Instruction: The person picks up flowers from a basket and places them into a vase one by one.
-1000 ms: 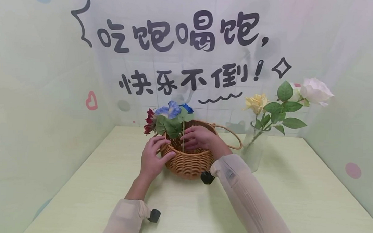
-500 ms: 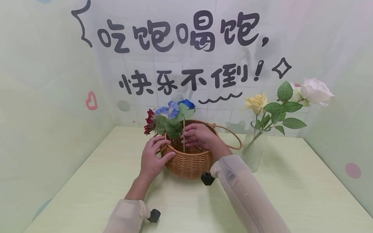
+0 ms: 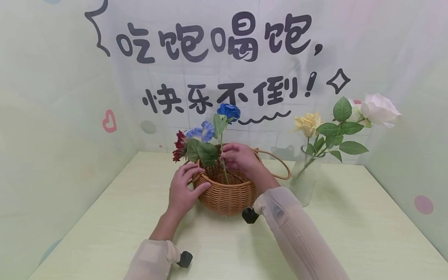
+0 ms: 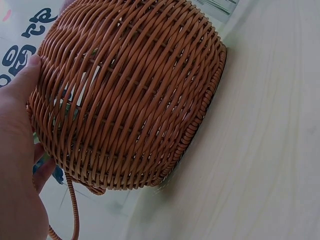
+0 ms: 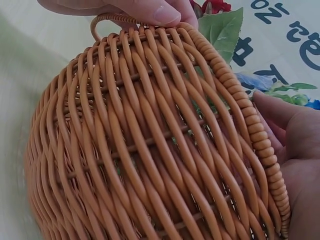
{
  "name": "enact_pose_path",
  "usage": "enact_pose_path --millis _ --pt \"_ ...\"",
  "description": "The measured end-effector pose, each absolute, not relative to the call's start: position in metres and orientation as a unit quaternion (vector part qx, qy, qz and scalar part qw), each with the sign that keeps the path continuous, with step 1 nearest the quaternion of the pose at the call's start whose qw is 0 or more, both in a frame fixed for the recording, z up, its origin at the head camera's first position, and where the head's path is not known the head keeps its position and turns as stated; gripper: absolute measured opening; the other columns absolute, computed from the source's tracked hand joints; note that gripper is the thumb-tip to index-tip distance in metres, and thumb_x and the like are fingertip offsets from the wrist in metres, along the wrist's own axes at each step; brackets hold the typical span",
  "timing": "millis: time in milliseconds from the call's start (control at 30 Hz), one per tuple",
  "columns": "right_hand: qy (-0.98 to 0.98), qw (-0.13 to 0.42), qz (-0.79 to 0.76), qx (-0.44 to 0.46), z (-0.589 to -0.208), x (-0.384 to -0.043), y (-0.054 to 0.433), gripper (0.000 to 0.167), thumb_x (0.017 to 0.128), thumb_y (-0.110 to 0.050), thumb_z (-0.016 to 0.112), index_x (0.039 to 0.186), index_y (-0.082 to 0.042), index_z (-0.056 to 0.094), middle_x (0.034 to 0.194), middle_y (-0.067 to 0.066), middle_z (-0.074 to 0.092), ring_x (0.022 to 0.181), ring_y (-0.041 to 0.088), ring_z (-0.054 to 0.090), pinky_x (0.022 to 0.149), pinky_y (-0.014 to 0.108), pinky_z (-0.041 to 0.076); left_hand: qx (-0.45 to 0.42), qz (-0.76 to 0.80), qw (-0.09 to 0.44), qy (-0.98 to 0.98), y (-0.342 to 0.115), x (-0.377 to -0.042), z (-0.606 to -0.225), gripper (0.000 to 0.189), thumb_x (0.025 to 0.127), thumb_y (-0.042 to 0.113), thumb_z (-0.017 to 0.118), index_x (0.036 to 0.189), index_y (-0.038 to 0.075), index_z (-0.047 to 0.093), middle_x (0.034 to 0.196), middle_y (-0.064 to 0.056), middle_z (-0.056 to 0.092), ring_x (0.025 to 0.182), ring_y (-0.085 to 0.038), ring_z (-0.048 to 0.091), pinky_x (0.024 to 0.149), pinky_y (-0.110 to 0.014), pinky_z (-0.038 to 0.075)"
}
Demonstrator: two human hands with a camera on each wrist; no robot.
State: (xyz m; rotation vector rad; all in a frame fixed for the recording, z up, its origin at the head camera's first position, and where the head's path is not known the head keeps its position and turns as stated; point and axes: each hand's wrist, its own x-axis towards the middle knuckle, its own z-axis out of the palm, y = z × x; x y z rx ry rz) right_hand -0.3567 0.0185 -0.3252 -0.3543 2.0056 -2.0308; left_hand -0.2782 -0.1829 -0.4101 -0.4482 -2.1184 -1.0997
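A round wicker basket [image 3: 227,200] stands on the table, its weave filling much of both wrist views. My left hand [image 3: 184,192] holds its left rim, thumb on the near outside. Above the opening, my right hand [image 3: 242,159] pinches the stem of a blue rose [image 3: 229,112]; the stem's lower end is hidden in the basket. A light blue flower [image 3: 203,132] with broad green leaves and a dark red flower [image 3: 179,146] lean out over the basket's left side. In the right wrist view, the near rim partly hides the stem and the right hand's fingers [image 5: 272,107].
Right of the basket stands a clear glass vase [image 3: 304,184] holding a yellow flower [image 3: 308,125] and a pale pink rose [image 3: 380,109]. One basket handle [image 3: 282,160] loops out toward the vase. A printed backdrop [image 3: 227,45] rises behind the table [image 3: 212,255].
The blue rose has risen from behind the light blue flower and now stands higher, its stem tilted. My right hand has lifted slightly; my left hand and the basket have stayed in place.
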Motion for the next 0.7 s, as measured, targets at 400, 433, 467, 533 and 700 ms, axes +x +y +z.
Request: enact_pose_path --millis 400,433,467,533,700 --pt "0.627 0.061 -0.769 -0.109 -0.324 -0.352 0.025 0.033 0.093 0.002 0.061 0.124 0.011 0.055 0.100 0.012 0.063 0.084 0.016 0.064 0.076 0.030 0.055 -0.166 -0.418 0.346 -0.823 -0.183 -0.276 -0.410 0.038 0.079 0.031 0.083 0.110 0.014 0.070 0.128 -0.005 0.054 0.123 -0.026 0.046 0.094 -0.050 0.046" --pt "0.622 0.057 -0.773 -0.110 -0.323 -0.351 0.025 0.033 0.093 0.003 0.061 0.124 0.012 0.055 0.102 0.013 0.063 0.084 0.017 0.064 0.076 0.030 0.055 -0.164 -0.418 0.346 -0.824 -0.183 -0.276 -0.410 0.037 0.079 0.031 0.082 0.110 0.014 0.070 0.128 -0.005 0.055 0.123 -0.026 0.046 0.095 -0.050 0.045" --pt "0.617 0.053 -0.777 -0.111 -0.323 -0.351 0.025 0.033 0.093 0.003 0.061 0.123 0.013 0.055 0.103 0.015 0.062 0.085 0.017 0.064 0.076 0.030 0.055 -0.164 -0.419 0.345 -0.824 -0.184 -0.276 -0.410 0.037 0.079 0.031 0.082 0.110 0.014 0.070 0.128 -0.005 0.055 0.123 -0.026 0.046 0.095 -0.050 0.045" --pt "0.609 0.045 -0.784 -0.115 -0.323 -0.350 0.025 0.032 0.092 0.004 0.062 0.122 0.014 0.055 0.106 0.019 0.062 0.085 0.018 0.064 0.078 0.031 0.055 -0.163 -0.419 0.346 -0.823 -0.184 -0.276 -0.410 0.036 0.079 0.030 0.082 0.109 0.014 0.070 0.128 -0.005 0.055 0.123 -0.026 0.046 0.095 -0.050 0.045" --pt "0.592 0.009 -0.797 -0.121 -0.323 -0.348 0.031 0.026 0.090 0.006 0.063 0.115 0.012 0.059 0.097 0.014 0.066 0.082 0.018 0.065 0.079 0.033 0.055 -0.173 -0.423 0.349 -0.818 -0.181 -0.278 -0.411 0.036 0.078 0.028 0.083 0.109 0.014 0.070 0.127 -0.005 0.055 0.123 -0.026 0.047 0.091 -0.048 0.049"
